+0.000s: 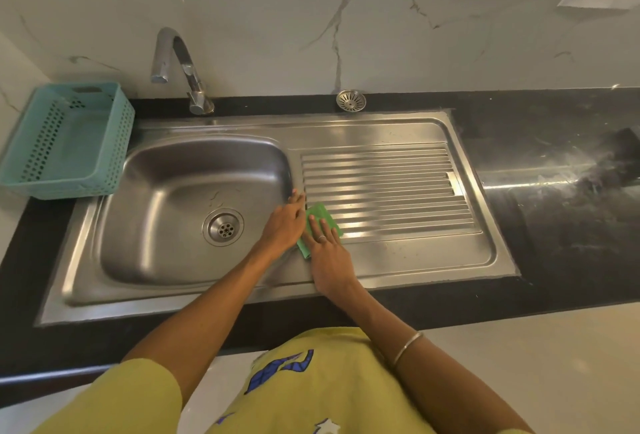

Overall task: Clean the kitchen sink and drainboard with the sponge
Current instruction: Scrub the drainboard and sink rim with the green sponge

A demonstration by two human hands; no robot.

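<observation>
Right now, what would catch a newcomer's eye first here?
The green sponge at the drainboard's near-left corner, with the right hand flat on it and the left hand beside it at the basin edge. Then the teal basket at far left.

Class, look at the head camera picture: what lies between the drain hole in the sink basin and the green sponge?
The left hand lies there, over bare steel of the basin between drain hole and sponge, in the head view.

I see the sink (180, 211) left of the drainboard (384, 187), both set in the counter (554, 191). The sponge (320, 217) lies on the drainboard's near-left corner; basket (65, 142) far left, faucet (183, 69) behind the sink.
</observation>
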